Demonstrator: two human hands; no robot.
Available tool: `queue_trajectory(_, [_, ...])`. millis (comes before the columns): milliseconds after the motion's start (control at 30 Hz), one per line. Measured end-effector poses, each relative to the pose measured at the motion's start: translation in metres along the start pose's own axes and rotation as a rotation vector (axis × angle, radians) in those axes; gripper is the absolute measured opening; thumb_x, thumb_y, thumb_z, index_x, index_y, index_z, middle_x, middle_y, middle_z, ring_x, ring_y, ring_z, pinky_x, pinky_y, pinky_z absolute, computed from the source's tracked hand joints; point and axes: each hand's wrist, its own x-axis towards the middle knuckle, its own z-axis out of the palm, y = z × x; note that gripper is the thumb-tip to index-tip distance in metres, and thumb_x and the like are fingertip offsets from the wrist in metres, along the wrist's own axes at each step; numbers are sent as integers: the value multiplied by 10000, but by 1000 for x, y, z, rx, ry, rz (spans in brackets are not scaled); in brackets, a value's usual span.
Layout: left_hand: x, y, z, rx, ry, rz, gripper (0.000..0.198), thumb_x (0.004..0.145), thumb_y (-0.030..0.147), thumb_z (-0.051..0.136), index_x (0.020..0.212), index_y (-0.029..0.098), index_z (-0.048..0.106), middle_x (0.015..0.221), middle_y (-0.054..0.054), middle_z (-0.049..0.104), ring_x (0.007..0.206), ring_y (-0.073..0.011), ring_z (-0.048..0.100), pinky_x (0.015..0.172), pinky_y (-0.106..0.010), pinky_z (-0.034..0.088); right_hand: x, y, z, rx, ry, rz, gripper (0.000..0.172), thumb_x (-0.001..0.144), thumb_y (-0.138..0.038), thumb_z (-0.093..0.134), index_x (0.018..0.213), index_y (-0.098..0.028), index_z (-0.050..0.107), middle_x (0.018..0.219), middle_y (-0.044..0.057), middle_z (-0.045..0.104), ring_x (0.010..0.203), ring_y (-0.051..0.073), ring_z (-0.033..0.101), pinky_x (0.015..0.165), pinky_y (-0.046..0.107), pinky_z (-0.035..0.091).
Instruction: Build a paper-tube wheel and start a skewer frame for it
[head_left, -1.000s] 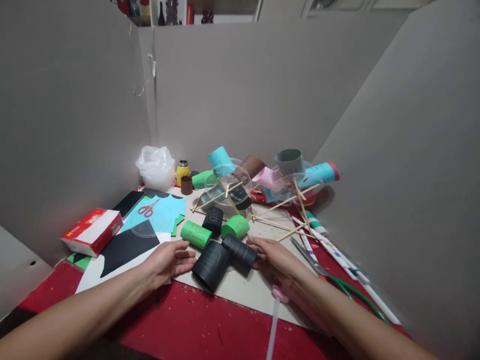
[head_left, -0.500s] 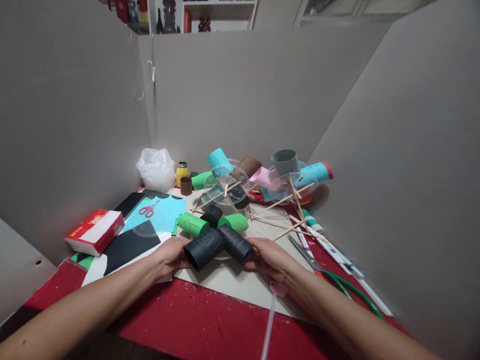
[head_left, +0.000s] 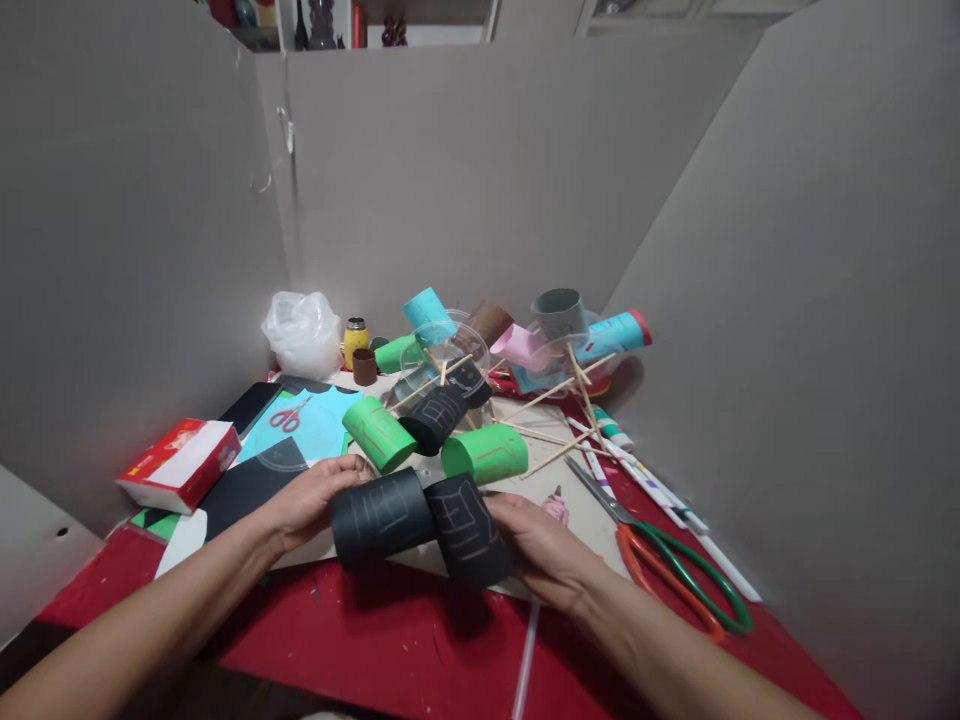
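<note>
Nearest, a translucent stick (head_left: 527, 655) runs toward the front edge of the red table (head_left: 292, 625). Just beyond it, over that edge, is the tube cluster (head_left: 386, 515), three black rolls and two green ones bunched round a middle (thin chalky lines show on the black). The left hand (head_left: 319, 500) grips it from the left, fingers passing out of sight behind the near black roll; the right hand (head_left: 536, 545) is closed on it at the other side, thumb by the second black roll, its remaining fingers mostly hidden. A dark shadow lies on the table below the cluster, which seems raised.

By the right hand, a small pink tool (head_left: 555, 507) rests on the pale board (head_left: 585, 515), and large scissors (head_left: 616, 510) with orange and green handles lie toward the table's right edge, near the white sticks (head_left: 652, 490). Toward the left edge sit a red box (head_left: 180, 465) and black paper (head_left: 247, 495); farther back, small scissors (head_left: 295, 410) lie on blue paper (head_left: 326, 440).

Toward the back edge stand wooden-stick frames (head_left: 576, 378) bearing clear discs and coloured rolls, with a white plastic bag (head_left: 304, 335) and a yellow jar (head_left: 355, 345) at the back left corner.
</note>
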Motion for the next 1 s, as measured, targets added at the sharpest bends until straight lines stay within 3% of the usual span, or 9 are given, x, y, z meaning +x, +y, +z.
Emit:
queue_trajectory(100, [-2,5,4,-57,31,49,225,704,326,761,705,132,645,666,4,598,582,-88,506,589,-200,404,-8,2,10,73,-34,-47,270,672,-333,822,658,-98,690,615,34,679,530,96,600,554,189,486])
queue_trajectory(233, [-2,-4,7,-224,114,69,206,650,289,782,797,162,715,850,-52,716,769,-180,636,718,-282,504,-16,4,19,213,-10,-145,221,678,-305,831,766,-134,723,691,29,719,618,132,658,621,222,523])
queue_trajectory(400, [-8,-17,20,-177,-119,-17,321,641,129,755,961,153,738,1009,-107,727,943,-261,672,813,-355,523,-15,6,22,299,81,-217,291,662,-291,839,895,-164,720,822,43,752,760,195,707,680,284,564])
queue_trajectory(500, [-12,-19,33,-188,-179,20,365,699,178,748,1063,167,716,1088,-121,709,998,-282,661,878,-411,511,-14,9,24,312,113,-218,354,640,-290,850,944,-172,713,912,54,753,808,198,710,677,282,575])
queue_trajectory(700, [-7,-23,53,-129,73,44,332,624,306,828,898,141,737,859,-93,737,831,-255,682,751,-352,534,-14,17,30,302,65,-204,296,654,-301,842,894,-165,735,934,67,744,790,193,701,634,274,582])
queue_trajectory(867, [-3,-24,55,-137,59,61,324,691,292,786,980,158,726,939,-83,728,861,-221,670,739,-314,532,-15,19,27,310,94,-183,345,593,-325,889,854,-142,756,799,49,723,693,139,666,591,213,555])
queue_trajectory(1000, [2,-27,56,-139,90,78,222,735,249,749,922,132,722,878,-72,716,733,-162,643,659,-279,547,-19,20,25,278,59,-99,414,628,-416,864,901,-126,751,815,77,725,746,151,676,643,222,557])
